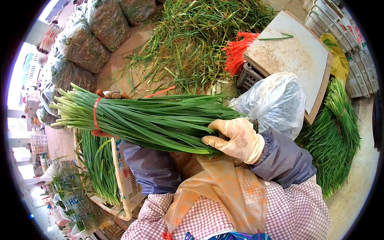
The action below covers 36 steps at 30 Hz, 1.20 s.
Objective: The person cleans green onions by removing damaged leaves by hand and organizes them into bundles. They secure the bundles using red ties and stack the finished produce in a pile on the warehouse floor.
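Observation:
A thick bunch of Chinese chives (pixel 156 117) lies sideways across my front, pale cut ends to the left and green leaf tips to the right. A red tie (pixel 96 113) circles it near the cut ends. My left hand (pixel 113 95) supports the bunch from beneath at that tie; only its stained fingertips and part of the lower edge show, the rest being hidden by leaves. At the leaf end, my right hand (pixel 237 138), in a soiled cream glove, grips the tips between thumb and fingers.
A white-topped board (pixel 288 51) stands right of a loose leaf heap (pixel 186 45), beside red ties (pixel 238 52). Clear plastic (pixel 273 102) hangs near my right forearm. Banded chives (pixel 333 138) lie far right. A crate (pixel 118 180) holds chives at left; filled bags (pixel 84 51) line the floor.

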{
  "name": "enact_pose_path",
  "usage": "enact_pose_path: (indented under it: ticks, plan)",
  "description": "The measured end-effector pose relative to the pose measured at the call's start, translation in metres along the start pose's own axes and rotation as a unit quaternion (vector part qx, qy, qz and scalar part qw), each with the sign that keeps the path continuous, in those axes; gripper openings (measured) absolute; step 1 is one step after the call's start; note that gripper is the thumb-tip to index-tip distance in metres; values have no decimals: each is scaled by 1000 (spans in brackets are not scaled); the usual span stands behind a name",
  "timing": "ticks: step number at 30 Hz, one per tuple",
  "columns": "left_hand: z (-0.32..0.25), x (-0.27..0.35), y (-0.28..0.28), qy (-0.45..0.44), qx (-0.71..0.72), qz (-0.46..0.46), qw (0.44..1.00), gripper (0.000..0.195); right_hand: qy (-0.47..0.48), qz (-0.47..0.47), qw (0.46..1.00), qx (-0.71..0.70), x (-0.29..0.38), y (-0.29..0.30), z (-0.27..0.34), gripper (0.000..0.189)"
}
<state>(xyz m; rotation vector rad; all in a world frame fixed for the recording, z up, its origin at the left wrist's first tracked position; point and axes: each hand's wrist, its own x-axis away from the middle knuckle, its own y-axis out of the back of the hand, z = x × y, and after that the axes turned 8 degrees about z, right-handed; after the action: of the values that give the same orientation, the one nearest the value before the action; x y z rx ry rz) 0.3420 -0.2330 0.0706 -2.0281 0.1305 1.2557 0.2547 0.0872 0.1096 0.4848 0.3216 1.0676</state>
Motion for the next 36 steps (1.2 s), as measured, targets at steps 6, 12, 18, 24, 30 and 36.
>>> enact_pose_path:
  ticks: [6, 12, 18, 24, 30, 36]
  plan:
    - [-1, 0, -1, -3, -20, -6, 1000, 106, -29, -36, 994, -103, -12, -13, -3, 15]
    - [2, 5, 0, -16, 11, -22, 1000, 102, -17, -102, 990, 93, -11, -6, -33, 15]
    - [-7, 13, 3, -40, 30, -44, 998, 100, -121, -191, 938, -264, 3, 67, -13, 11]
    - [-5, 13, 5, -28, -47, -56, 997, 95, 68, 83, 993, 47, -6, 34, 19, 27]
    - [-16, 19, 9, -59, -61, -92, 992, 87, 143, 29, 988, 44, -29, -14, 15, 20]
    - [-3, 5, -5, -32, -46, -114, 992, 92, 18, -27, 919, -392, -16, 5, 17, 18]
